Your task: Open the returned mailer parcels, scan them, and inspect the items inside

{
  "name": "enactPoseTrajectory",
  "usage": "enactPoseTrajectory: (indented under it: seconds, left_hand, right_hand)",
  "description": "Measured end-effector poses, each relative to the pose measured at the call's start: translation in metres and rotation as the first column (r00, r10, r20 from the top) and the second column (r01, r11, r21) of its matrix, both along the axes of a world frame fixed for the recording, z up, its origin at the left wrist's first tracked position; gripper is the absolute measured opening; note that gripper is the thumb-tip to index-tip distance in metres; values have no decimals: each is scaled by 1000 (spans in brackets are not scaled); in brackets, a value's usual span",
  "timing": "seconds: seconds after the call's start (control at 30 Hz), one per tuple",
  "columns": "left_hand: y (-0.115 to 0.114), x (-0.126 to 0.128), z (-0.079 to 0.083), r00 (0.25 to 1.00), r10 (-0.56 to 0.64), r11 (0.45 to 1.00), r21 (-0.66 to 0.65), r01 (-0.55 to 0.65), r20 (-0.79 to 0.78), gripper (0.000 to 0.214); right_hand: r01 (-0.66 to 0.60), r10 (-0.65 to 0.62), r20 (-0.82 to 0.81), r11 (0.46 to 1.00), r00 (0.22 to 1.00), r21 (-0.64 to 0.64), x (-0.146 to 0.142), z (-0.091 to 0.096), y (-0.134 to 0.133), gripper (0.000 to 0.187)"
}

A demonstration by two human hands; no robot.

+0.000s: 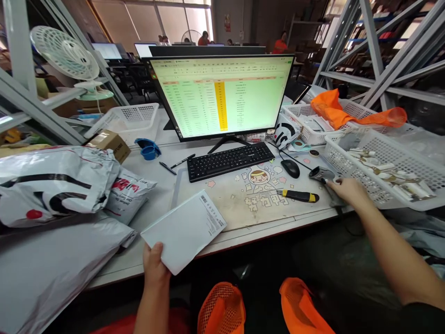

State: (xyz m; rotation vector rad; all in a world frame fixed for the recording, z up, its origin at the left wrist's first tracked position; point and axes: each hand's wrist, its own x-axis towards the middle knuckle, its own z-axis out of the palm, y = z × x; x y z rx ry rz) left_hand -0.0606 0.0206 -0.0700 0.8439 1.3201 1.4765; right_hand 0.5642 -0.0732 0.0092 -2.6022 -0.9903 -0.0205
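My left hand [156,262] grips the near left corner of a flat white box [186,232], tilted over the desk's front edge. Small print and a barcode run along the box's right end. At the right, my right hand [347,190] is closed around a grey barcode scanner [323,175], its head pointing left. Between the hands, a yellow and black utility knife [299,195] lies on the printed desk mat [239,211]. A black mouse [290,168] and a black keyboard [229,162] sit behind it.
A monitor [194,102] showing a spreadsheet stands at the back. White plastic mailers [62,181] are piled on the left, by a small cardboard box [111,144]. White baskets [368,178] line the right side. Two pens [182,161] and a blue tape holder [149,150] lie left of the keyboard.
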Motion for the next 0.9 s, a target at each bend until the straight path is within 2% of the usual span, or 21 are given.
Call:
enactPoseTrajectory:
  seconds: [0.07,0.1,0.13,0.17,0.27,0.37,0.5,0.63,0.73,0.83,0.87,0.9]
  left_hand:
    - [-1,0,2,1000,-12,1000,-8,12,-25,61]
    - [-2,0,3,999,-21,1000,-11,21,-36,57]
    - [-3,-1,5,999,-30,999,-12,30,-45,53]
    - [-3,-1,6,998,-39,999,-12,38,-53,50]
    - [-5,-1,7,998,-18,1000,-9,18,-59,52]
    - [-7,-1,7,999,26,1000,-1,-26,-41,57]
    - [-5,-3,3,998,22,999,46,-20,-55,61]
    - [0,-8,-1,999,42,999,21,-42,-20,70]
    - [0,-1,-3,997,-10,999,-44,13,81,72]
    - [-13,38,0,974,-167,979,-90,181,151,83]
    - [-21,56,4,957,-249,962,-77,263,150,87]
    - [-29,74,8,928,-349,933,-41,357,133,89]
  right_hand:
    - [-59,62,169,998,984,-20,-39,10,18,45]
    - [-161,162,151,987,975,-13,-64,13,33,44]
    - [-337,338,74,941,938,-29,-90,13,52,45]
    - [-440,442,37,897,896,-41,-115,11,73,42]
    - [-591,592,30,806,805,-34,-175,-1,141,38]
    - [-640,640,63,768,766,-18,-202,-12,189,49]
    - [-669,668,54,743,742,-7,-203,-12,211,47]
    - [-680,681,-18,733,732,38,-206,2,206,45]
    - [-723,731,-82,682,678,107,-226,6,170,52]
    - [-788,822,-227,567,522,239,-250,-14,98,71]
    - [-754,846,-364,520,390,401,-253,-23,69,82]
    - [-642,832,-477,534,283,550,-254,-33,38,91]
